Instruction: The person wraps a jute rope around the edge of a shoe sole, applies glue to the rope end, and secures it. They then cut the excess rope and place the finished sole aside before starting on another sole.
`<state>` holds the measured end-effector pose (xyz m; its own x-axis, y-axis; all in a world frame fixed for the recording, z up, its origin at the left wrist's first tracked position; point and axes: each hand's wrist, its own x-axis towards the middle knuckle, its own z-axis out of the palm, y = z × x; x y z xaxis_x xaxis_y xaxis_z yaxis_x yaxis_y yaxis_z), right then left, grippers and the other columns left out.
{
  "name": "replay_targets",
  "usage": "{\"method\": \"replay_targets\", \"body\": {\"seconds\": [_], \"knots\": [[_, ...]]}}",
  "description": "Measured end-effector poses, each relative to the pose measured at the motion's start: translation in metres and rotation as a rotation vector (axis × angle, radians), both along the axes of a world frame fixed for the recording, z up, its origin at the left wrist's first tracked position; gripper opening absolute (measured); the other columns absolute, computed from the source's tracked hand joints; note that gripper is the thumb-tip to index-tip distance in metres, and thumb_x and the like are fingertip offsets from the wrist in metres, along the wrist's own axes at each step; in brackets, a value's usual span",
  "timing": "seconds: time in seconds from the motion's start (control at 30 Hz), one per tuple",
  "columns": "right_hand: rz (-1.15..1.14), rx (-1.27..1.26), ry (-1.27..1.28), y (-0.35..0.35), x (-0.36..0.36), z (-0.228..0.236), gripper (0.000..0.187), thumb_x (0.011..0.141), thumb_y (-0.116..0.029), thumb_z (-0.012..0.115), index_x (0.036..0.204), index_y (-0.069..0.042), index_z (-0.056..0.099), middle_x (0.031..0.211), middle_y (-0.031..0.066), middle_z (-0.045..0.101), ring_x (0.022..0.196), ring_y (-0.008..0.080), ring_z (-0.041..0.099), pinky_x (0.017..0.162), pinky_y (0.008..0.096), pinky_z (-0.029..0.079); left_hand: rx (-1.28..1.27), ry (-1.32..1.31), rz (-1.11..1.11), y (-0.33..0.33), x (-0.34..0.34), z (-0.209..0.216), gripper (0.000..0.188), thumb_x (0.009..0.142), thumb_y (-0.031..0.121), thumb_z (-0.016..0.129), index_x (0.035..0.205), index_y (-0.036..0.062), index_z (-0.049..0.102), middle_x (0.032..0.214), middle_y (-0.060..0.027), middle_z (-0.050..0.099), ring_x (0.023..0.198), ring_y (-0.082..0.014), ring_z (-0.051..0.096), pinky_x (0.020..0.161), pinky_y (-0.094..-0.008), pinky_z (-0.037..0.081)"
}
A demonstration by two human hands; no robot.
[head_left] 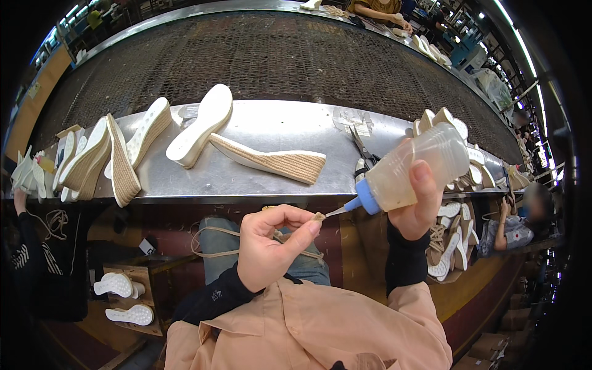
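Observation:
My left hand (266, 248) pinches the end of a tan braided cord (216, 254) between thumb and fingertips, and the rest of the cord loops down over my lap. In my right hand (414, 214) is a translucent squeeze bottle (425, 161) with a blue cap, tipped so that its thin nozzle points left. The nozzle tip is at the pinched cord end; whether it touches is too small to tell. Beyond my hands, a white wedge sole (268, 161) with a woven tan side lies on the metal ledge, beside another wedge sole (205, 126).
Several more wedge soles (92, 154) stand at the ledge's left. Dark-handled scissors (362, 148) lie near the bottle. A mesh conveyor belt (271, 61) runs behind the metal ledge (283, 123). More soles (453, 240) are stacked below right. Co-workers sit at both sides and across.

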<state>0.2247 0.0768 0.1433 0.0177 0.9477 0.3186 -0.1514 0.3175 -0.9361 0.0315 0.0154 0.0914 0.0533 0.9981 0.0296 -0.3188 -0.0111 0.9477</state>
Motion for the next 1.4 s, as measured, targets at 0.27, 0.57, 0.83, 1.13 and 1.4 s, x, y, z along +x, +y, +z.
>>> {"method": "replay_targets", "body": {"seconds": [0.27,0.57,0.83,1.13,1.4], "knots": [[0.006,-0.020,-0.003,-0.002,-0.003,0.002,0.062,0.082,-0.039,0.064,0.120,0.006,0.045,0.098,0.0131,0.057,0.081,0.0202,0.064,0.070,0.0351,0.057,-0.005,0.003,-0.009,0.000,0.000,0.000,0.010,0.082,0.003,0.070,0.090,-0.0031,0.070,0.081,-0.0050,0.070,0.073,-0.0065,0.061,0.068,-0.0209,0.049],[-0.001,-0.020,0.120,-0.008,-0.014,0.007,0.044,0.079,-0.030,0.070,0.102,0.004,0.056,0.088,0.0148,0.064,0.076,0.0221,0.067,0.069,0.0344,0.057,-0.035,-0.093,-0.080,-0.002,0.001,0.000,0.010,0.084,0.002,0.069,0.092,-0.0038,0.069,0.084,-0.0067,0.070,0.076,-0.0079,0.062,0.070,-0.0219,0.050],[-0.069,0.192,0.053,0.002,-0.010,-0.015,0.054,0.083,-0.038,0.067,0.117,0.001,0.050,0.107,0.0137,0.057,0.093,0.0201,0.060,0.078,0.0321,0.051,-0.026,-0.109,-0.154,-0.001,0.005,-0.002,0.012,0.085,0.002,0.068,0.094,-0.0046,0.069,0.088,-0.0084,0.070,0.079,-0.0098,0.064,0.074,-0.0229,0.051],[-0.519,0.637,-1.024,0.153,0.068,0.000,0.046,0.074,-0.022,0.077,0.108,-0.003,0.052,0.092,0.0163,0.064,0.082,0.0349,0.065,0.074,0.0427,0.052,-0.130,-0.103,-0.184,0.001,0.000,-0.019,0.034,0.087,-0.001,0.064,0.119,-0.0066,0.059,0.104,-0.0178,0.068,0.092,-0.0170,0.066,0.083,-0.0274,0.055],[-0.456,0.069,-2.557,0.239,0.103,-0.110,0.026,0.090,-0.025,0.050,0.097,-0.018,0.075,0.101,0.0045,0.069,0.104,0.0270,0.056,0.087,0.0451,0.037,-0.162,-0.159,-0.018,0.007,-0.011,-0.025,0.036,0.086,-0.005,0.062,0.117,-0.0043,0.044,0.106,-0.0228,0.066,0.093,-0.0216,0.068,0.083,-0.0301,0.055]]}}
